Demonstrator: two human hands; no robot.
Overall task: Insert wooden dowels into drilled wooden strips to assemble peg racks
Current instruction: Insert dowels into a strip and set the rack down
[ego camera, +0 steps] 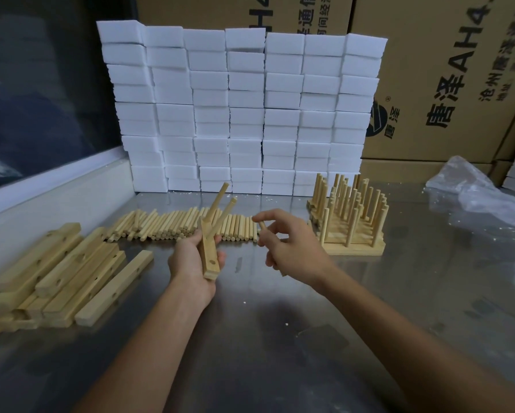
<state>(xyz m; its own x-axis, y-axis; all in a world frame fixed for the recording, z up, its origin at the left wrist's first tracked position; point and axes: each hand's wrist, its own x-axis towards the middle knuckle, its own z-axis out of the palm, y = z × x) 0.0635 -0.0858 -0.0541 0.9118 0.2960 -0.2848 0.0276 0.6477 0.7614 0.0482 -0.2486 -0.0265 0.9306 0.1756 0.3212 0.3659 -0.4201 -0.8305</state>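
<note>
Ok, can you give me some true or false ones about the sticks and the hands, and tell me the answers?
1. The left hand holds a wooden strip. True.
2. That strip has no dowels in it. False: two dowels stick up from it.
3. The right hand pinches a short dowel. True.
4. The finished racks sit left of the hands. False: they stand to the right.
5. The loose dowels lie in a row behind the hands. True.

A steel table (pixel 280 338) backed by foam blocks (pixel 244 108), cardboard boxes (pixel 446 76).
</note>
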